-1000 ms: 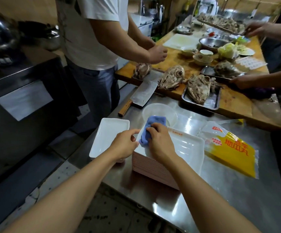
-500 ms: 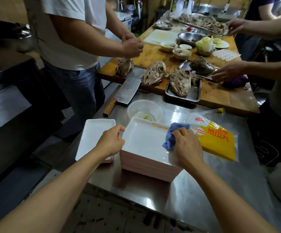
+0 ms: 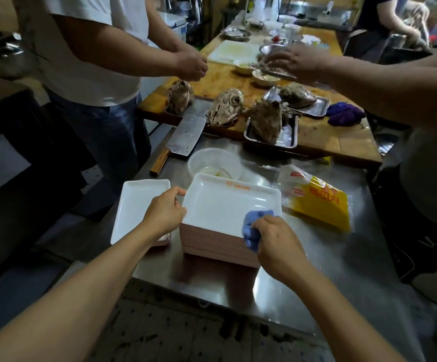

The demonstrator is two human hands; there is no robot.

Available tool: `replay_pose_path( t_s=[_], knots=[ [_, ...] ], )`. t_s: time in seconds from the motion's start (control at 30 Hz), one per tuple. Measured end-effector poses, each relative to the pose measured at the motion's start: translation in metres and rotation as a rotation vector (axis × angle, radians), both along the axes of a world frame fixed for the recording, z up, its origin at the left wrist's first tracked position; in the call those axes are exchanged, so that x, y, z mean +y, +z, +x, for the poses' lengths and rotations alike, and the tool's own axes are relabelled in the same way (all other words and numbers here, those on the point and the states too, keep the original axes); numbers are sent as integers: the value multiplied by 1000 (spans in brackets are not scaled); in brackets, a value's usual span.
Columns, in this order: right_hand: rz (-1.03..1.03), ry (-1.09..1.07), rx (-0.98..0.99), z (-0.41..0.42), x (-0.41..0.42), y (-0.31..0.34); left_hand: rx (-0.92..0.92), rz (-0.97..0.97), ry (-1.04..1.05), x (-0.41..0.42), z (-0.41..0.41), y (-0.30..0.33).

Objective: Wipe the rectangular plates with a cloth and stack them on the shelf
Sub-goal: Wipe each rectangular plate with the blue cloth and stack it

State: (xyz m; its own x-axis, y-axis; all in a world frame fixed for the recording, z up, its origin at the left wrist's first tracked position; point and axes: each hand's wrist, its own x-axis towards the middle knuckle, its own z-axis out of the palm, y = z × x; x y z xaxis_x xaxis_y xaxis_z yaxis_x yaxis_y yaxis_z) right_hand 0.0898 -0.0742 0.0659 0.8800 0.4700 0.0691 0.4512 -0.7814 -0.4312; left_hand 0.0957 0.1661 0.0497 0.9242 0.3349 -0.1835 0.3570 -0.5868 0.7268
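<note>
A tall stack of white rectangular plates with pink undersides stands on the steel table. My left hand grips the left rim of the top plate. At the plate's near right corner my right hand holds a bunched blue cloth against the rim. To the left of the stack lies a separate white rectangular plate, partly under my left wrist.
Behind the stack are a clear plastic tub, a cleaver and a yellow food bag. A wooden board carries fish heads and metal trays. Other people stand at the left and right, their hands over the board.
My right hand has dragged the blue cloth from the plate's far left, across to its right side, and down to the near right corner. My left hand stays on the left rim.
</note>
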Motion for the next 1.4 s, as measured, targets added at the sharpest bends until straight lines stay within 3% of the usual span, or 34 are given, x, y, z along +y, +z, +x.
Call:
replay_pose_path(
  t_s=[0.27, 0.43, 0.67, 0.9, 1.1, 1.33, 1.4],
  knots=[
    [108, 160, 46, -7, 77, -11, 0, -341, -1, 9, -4, -2],
    [92, 156, 77, 10, 108, -12, 9, -360, -38, 12, -3, -5],
    [-77, 40, -78, 48, 102, -16, -15, -201, -88, 8, -3, -4],
    [-280, -174, -163, 36, 36, -8, 0, -37, -37, -1, -2, 0],
    [-384, -126, -149, 12, 5, 5, 24, 96, -23, -7, -2, 2],
    [-279, -134, -1, -9, -6, 18, 16, 156, 2, -12, -5, 2],
    [-160, -197, 36, -9, -10, 19, 9, 260, 21, -15, -8, 3]
  ],
)
